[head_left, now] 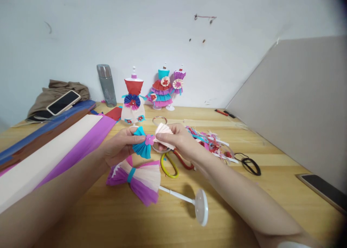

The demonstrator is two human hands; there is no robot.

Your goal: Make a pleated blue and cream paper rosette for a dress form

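My left hand pinches a teal pleated crepe-paper fan. A pale pink pleated paper fan is gripped between the thumb and fingers of my right hand. Between the two fans sits a small purple paper flower; whether all three are joined I cannot tell. Just below my hands a miniature dress form lies on its side, wearing a pink and purple paper dress with a teal waistband. Its white stand points right. Scissors with yellow and red handles lie partly behind my right hand.
Several dressed mini mannequins stand by the wall near a grey bottle. Crepe-paper strips and a phone lie left. Paper scraps, a black cord loop, markers and another phone are right.
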